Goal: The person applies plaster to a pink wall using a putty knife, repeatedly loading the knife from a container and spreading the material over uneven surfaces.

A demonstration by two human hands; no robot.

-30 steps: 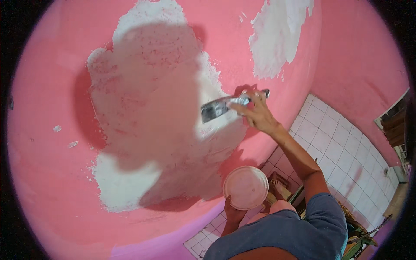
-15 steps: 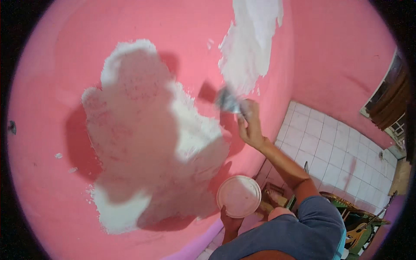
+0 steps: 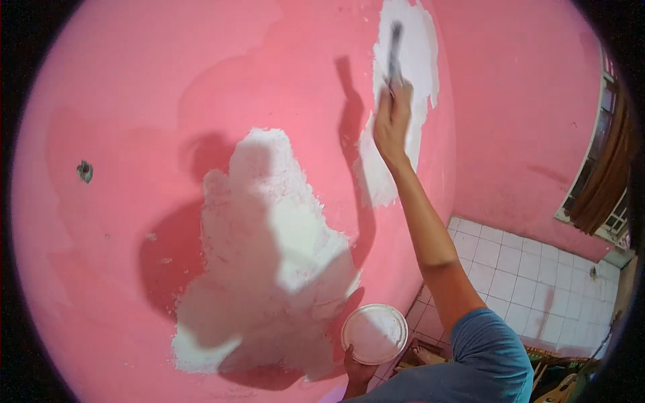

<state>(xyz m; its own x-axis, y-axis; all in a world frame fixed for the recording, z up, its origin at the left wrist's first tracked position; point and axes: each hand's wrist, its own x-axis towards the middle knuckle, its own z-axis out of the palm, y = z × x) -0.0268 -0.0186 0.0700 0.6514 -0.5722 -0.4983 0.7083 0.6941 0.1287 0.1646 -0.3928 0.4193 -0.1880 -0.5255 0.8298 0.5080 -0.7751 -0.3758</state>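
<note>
My right hand (image 3: pixel 393 124) is raised along the pink wall (image 3: pixel 302 87), fingers wrapped round a putty knife (image 3: pixel 396 50). The knife is blurred and points upward over a tall white putty patch (image 3: pixel 423 60); whether its blade touches the wall I cannot tell. Low down, my left hand (image 3: pixel 359 368) grips the edge of a round, shallow white lid (image 3: pixel 374 336); most of its fingers are hidden beneath. Left of the lid spreads a larger rough-edged putty patch (image 3: pixel 295 235), mostly under my shadow.
A dark hole (image 3: pixel 84 171) marks the wall at the left. To the right, white floor tiles (image 3: pixel 517 269) meet another pink wall (image 3: pixel 517 114) with a window and brown curtain (image 3: pixel 598 161). Wooden furniture (image 3: pixel 561 389) stands at the lower right.
My right hand has moved upward with the putty knife, from below the tall patch to over it. The view has tilted up, and the left hand still holds the lid.
</note>
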